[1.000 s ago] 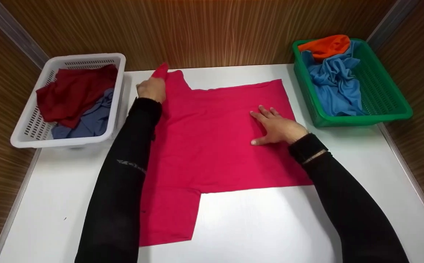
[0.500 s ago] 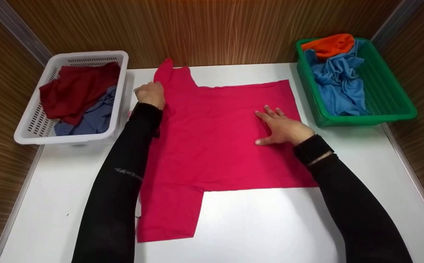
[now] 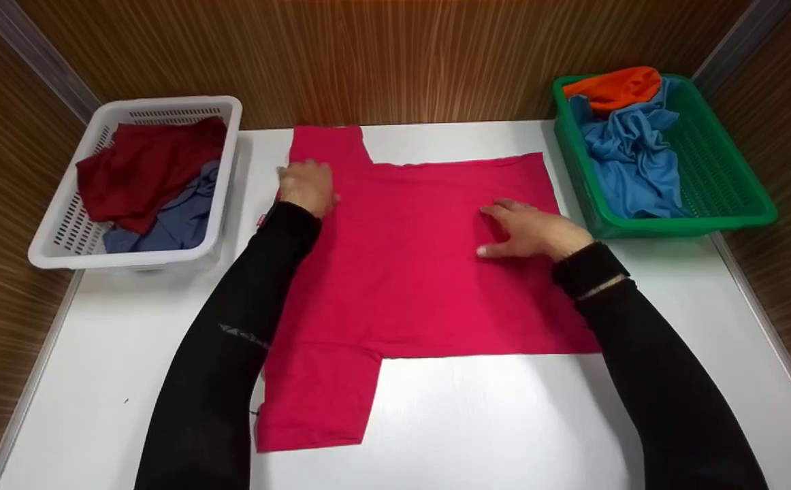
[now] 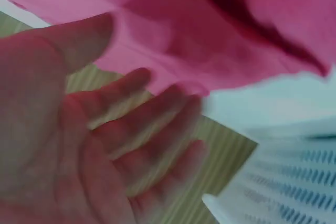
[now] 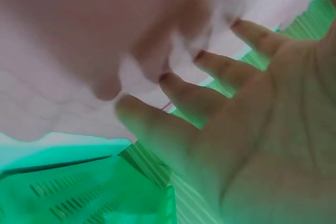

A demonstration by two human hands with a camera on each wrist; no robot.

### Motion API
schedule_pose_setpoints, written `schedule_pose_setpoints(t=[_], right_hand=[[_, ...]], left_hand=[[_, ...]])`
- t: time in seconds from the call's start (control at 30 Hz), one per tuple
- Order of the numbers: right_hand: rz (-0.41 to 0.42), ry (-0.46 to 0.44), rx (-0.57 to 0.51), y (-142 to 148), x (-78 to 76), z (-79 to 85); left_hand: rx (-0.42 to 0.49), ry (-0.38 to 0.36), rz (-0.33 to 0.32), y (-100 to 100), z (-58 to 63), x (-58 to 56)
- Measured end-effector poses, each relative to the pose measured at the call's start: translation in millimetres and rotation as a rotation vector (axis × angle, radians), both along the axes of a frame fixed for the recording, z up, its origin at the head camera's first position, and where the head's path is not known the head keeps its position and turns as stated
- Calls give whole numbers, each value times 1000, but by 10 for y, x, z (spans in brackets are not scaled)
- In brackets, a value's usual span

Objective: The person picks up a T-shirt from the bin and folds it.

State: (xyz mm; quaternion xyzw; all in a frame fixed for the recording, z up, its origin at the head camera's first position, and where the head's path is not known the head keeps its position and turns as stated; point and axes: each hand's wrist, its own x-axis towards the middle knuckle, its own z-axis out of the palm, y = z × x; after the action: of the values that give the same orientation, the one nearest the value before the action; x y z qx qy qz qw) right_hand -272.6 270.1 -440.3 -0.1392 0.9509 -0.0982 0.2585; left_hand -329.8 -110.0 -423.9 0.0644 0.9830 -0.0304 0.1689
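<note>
A pinkish-red short-sleeved shirt (image 3: 409, 272) lies spread on the white table, its sleeves toward the left and its hem toward the right. Near the far sleeve, over the shoulder, is my left hand (image 3: 307, 187); in the left wrist view its fingers (image 4: 142, 124) are spread and relaxed with nothing between them. My right hand (image 3: 528, 230) is over the shirt's lower body near the hem, and the right wrist view has its fingers (image 5: 194, 98) extended by the cloth. Whether either hand touches the fabric is hard to tell. The left forearm hides part of the collar edge.
A white basket (image 3: 222, 177) with dark red cloth (image 3: 150, 167) and blue-grey cloth (image 3: 178, 221) stands at the left. At the right, a green basket (image 3: 722, 170) contains light blue cloth (image 3: 634, 153) and orange cloth (image 3: 617, 88). Wood-patterned walls (image 3: 395, 61) border the white table (image 3: 477, 415).
The far sleeve, gripped and raised by my left hand earlier, now lies flat. That hand has let go and shifted right over the shirt. My right hand has drawn its fingers in slightly.
</note>
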Motion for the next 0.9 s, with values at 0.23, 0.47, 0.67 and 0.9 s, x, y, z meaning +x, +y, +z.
schedule_pose_setpoints(t=[0.23,0.47,0.67,0.9], right_hand=[[-32,-2,4,-31,-252,-60],[-87,-114,49,-72,-449,-21],[-96,-117,49,-108,-610,3],[-83,-85,50,-96,-664,-45]], left_hand=[[169,-289,-53,61,13,130],[211,-355,-44,-42,-76,3],[238,-348,-34,-93,-84,-73],[252,-340,-46,-124,-104,-150]])
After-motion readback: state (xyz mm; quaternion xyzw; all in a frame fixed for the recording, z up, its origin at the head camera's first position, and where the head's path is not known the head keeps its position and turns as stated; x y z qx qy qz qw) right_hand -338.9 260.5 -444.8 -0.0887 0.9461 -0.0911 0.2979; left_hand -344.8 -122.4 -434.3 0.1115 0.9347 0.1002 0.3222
